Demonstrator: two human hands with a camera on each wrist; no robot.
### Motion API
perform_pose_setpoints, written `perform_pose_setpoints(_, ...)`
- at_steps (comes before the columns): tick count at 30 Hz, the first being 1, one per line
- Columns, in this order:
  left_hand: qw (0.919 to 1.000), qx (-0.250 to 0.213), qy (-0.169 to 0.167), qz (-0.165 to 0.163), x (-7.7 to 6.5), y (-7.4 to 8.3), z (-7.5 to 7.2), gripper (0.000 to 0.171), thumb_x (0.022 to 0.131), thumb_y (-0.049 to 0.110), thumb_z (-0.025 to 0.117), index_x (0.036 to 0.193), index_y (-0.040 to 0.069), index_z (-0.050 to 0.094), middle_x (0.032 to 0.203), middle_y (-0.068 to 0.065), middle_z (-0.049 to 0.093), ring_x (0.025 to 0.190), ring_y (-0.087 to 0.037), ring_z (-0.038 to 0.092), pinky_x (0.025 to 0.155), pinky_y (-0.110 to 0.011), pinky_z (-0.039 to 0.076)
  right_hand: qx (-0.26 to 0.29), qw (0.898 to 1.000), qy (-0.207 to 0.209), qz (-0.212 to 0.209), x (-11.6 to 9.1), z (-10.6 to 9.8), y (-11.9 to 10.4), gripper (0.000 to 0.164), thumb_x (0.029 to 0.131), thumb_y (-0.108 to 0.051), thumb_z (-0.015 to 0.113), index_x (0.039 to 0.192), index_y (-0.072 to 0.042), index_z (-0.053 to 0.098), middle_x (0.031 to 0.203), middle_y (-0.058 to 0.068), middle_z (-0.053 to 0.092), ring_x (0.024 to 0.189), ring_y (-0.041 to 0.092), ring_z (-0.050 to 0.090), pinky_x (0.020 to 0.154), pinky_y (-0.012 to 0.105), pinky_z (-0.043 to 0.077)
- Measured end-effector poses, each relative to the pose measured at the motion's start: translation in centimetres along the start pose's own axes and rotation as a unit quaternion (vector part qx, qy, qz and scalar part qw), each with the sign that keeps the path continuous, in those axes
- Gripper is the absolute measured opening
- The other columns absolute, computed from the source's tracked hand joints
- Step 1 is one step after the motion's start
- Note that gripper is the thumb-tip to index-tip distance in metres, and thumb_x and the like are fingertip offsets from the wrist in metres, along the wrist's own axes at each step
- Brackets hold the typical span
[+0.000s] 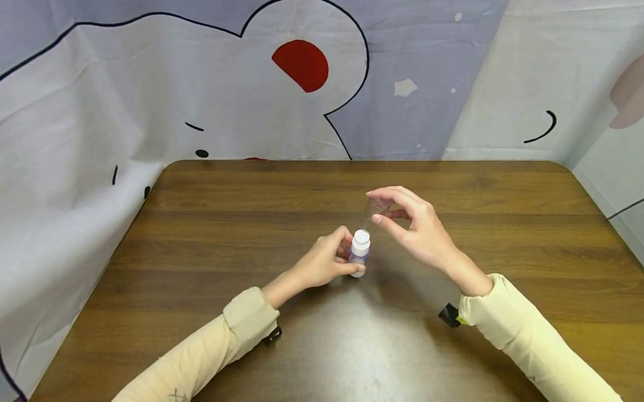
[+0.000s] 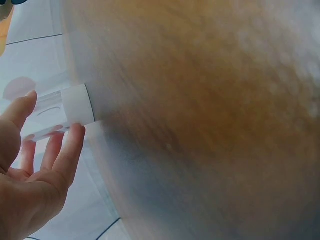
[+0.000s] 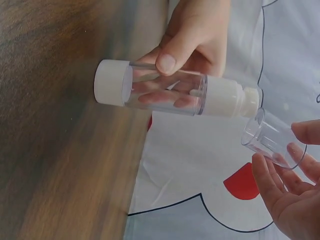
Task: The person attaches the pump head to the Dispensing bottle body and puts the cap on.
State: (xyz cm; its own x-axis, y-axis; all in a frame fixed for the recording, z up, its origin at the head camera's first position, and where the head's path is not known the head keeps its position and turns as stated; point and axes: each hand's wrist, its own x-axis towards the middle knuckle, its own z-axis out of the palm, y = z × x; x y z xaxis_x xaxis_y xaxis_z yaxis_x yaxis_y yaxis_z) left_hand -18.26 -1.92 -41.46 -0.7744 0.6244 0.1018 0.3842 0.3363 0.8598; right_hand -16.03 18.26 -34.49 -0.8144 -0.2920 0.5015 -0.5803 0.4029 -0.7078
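Observation:
A clear pump bottle (image 3: 162, 90) with a white base and white pump top stands upright on the wooden table (image 1: 322, 363). My left hand (image 1: 326, 260) holds it round the see-through body, thumb on one side and fingers on the other. In the left wrist view, the white base (image 2: 77, 105) shows beside the fingertips. Just above the pump top, my right hand (image 1: 422, 231) pinches a clear cap (image 3: 275, 137) between thumb and fingers. The cap is tilted, its open rim close to the pump; whether they touch I cannot tell.
A printed cloth (image 1: 196, 91) hangs behind the table and along its sides. Dark straps show at the cuffs of both pale sleeves (image 1: 198, 359).

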Motion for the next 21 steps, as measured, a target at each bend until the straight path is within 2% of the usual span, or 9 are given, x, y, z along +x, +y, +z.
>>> perform_pose_setpoints(5,1.0000,0.004,-0.001,0.001,-0.1,0.1,-0.1,0.039,0.082,0.007,0.075,0.106,0.000,0.047,0.106,-0.020,0.066,0.095,-0.027,0.067,0.077,-0.021,0.059,0.004,1.000,-0.014,-0.012,-0.1,0.4,-0.1,0.034,0.087,-0.001,0.067,0.121,-0.006,0.062,0.116,0.009,0.064,0.100,0.008,0.059,0.084,0.021,0.056)
perform_pose_setpoints(10,1.0000,0.002,-0.005,-0.003,-0.1,0.2,-0.1,0.039,0.082,0.007,0.075,0.107,-0.001,0.047,0.107,-0.019,0.066,0.097,-0.026,0.067,0.078,-0.021,0.058,0.008,0.999,-0.023,-0.023,-0.2,0.8,-0.1,0.035,0.088,0.000,0.066,0.122,-0.003,0.061,0.116,0.006,0.064,0.101,0.010,0.062,0.086,0.025,0.056)
perform_pose_setpoints(21,0.9999,0.006,-0.011,-0.006,-0.2,0.2,-0.2,0.039,0.083,0.008,0.075,0.108,-0.001,0.047,0.108,-0.019,0.066,0.098,-0.027,0.067,0.079,-0.022,0.058,-0.002,0.998,-0.034,-0.049,-0.8,1.4,0.0,0.035,0.087,0.002,0.067,0.121,-0.005,0.062,0.118,0.006,0.064,0.093,0.015,0.064,0.084,0.025,0.056)
